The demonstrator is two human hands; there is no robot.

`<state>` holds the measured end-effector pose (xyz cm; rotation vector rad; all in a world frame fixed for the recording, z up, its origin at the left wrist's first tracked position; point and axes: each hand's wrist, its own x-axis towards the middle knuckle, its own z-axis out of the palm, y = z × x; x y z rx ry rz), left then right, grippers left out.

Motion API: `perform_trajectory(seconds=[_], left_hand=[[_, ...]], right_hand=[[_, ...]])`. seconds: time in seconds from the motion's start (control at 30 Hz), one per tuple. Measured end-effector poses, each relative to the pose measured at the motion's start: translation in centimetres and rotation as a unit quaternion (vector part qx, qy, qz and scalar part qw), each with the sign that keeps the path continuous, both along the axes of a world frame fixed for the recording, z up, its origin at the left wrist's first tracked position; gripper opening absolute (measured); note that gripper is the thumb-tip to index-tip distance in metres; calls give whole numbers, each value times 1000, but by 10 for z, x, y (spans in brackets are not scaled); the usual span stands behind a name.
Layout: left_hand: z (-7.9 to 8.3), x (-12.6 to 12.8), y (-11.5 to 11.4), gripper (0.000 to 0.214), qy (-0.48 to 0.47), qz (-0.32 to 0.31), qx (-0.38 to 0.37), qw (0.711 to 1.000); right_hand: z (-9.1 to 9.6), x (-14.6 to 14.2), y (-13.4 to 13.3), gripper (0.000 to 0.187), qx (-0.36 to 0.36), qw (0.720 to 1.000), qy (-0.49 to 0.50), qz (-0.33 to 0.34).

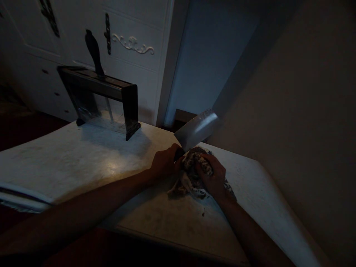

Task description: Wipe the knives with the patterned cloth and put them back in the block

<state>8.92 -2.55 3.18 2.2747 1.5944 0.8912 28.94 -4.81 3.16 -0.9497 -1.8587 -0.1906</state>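
Note:
A broad-bladed cleaver [196, 129] is held up over the table, its blade pointing away to the upper right. My left hand [167, 160] is closed around its dark handle. Bunched in my closed right hand [213, 174] is a crumpled patterned cloth [191, 178], which lies close against the base of the blade. Part of the cloth hangs down to the tabletop. Whether the cloth touches the blade I cannot tell in the dim light.
A knife block [97, 83] with clear sides stands at the back left, one dark-handled knife in it. The pale table [116, 159] runs up to a wall [300, 111] on the right. Behind are white cabinet doors [133, 26]. A small dark speck [203, 212] lies near me.

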Motion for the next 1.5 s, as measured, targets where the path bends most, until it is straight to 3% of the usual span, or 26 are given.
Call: perform_trajectory(seconds=[0.2,0.4,0.6,0.87,1.07,1.23,1.33,1.5], left_hand=[[6,1,-2,34,52,-40,-17,998],[7,3,-5,31,98,-71,6,993],[2,3,-4,30,103,-60,25,992],[-2,4,-3,31,15,-8,1,1000],[-8,2,4,36,-109,-16,-5,994],[-5,0,6,34,-211,-58,-7,976],[1,1,7,35,-291,-82,-49,952],[10,5,11,38,-445,-132,-122,877]], right_hand=[[1,1,2,23,-31,999,15,18],[4,-1,-1,24,-42,996,-79,26],[7,-5,-2,26,-17,980,-195,-38],[14,-6,1,26,-71,973,-215,-40],[6,-2,7,21,-107,987,-116,-18],[6,-1,6,25,-174,983,53,-22],[11,-4,6,29,-244,948,201,-31],[14,-6,12,40,-286,862,418,-33]])
